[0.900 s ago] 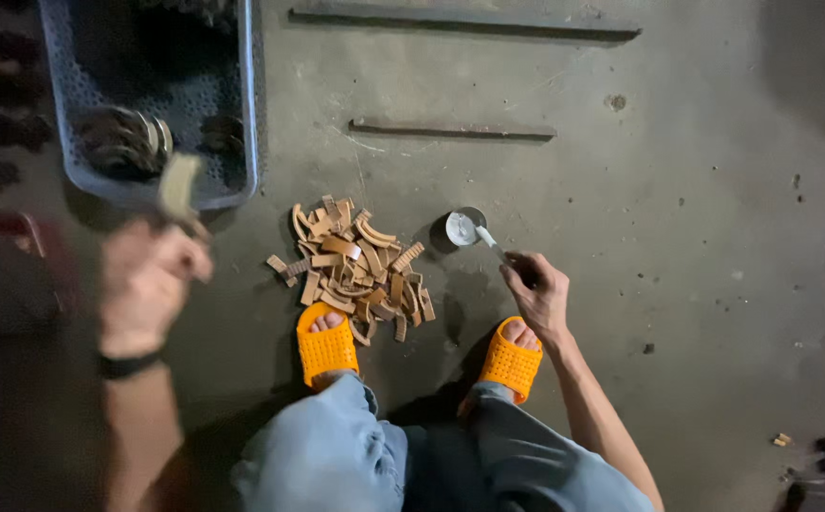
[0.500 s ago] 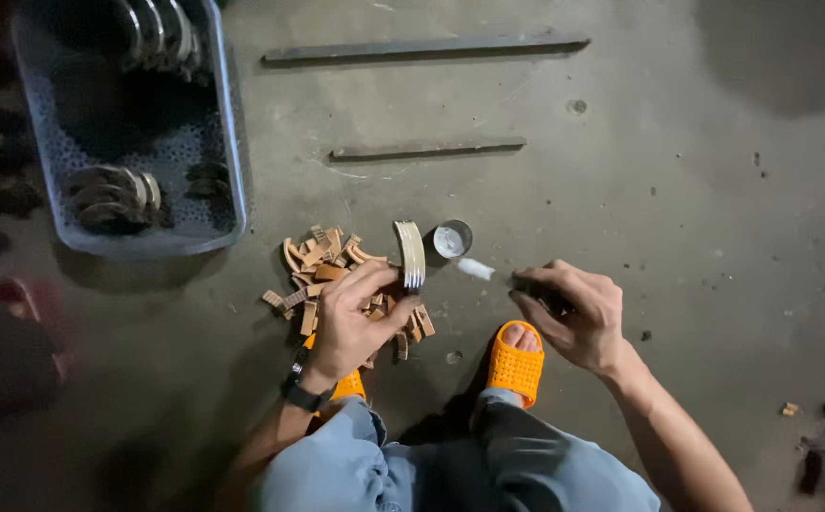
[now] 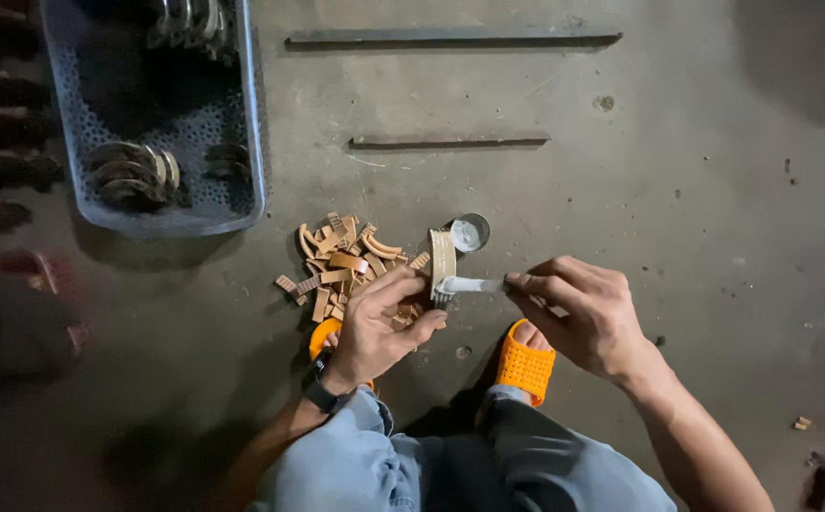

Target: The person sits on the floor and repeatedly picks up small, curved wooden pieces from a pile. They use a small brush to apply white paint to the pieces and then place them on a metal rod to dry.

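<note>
A curved tan lining strip (image 3: 443, 265) is held upright in the left hand (image 3: 379, 327), pinched between thumb and fingers near its lower end. The right hand (image 3: 583, 318) is clenched around a small white-handled brush (image 3: 469, 284), whose head is laid against the lower part of the strip — brush and strip are touching. Both are held just above the concrete floor (image 3: 678, 171), in front of the knees.

Just behind the strip a small round tin (image 3: 469, 232) is seen on the floor, with a pale content inside. To the left of it a loose pile of similar tan curved pieces (image 3: 341, 265) is spread, partly covered by the left hand. Two orange slippers (image 3: 524, 365) are worn on the feet, and light blue jeans (image 3: 450, 465) fill the lower edge. A dark watch (image 3: 322, 393) is worn on the left wrist.

Further off, at upper left, a grey perforated plastic crate (image 3: 251, 142) is set on the floor — curved metal shoes (image 3: 133, 171) are stacked inside it. Two flat metal bars (image 3: 450, 142) lie on the floor beyond the tin, well apart from the hands.
</note>
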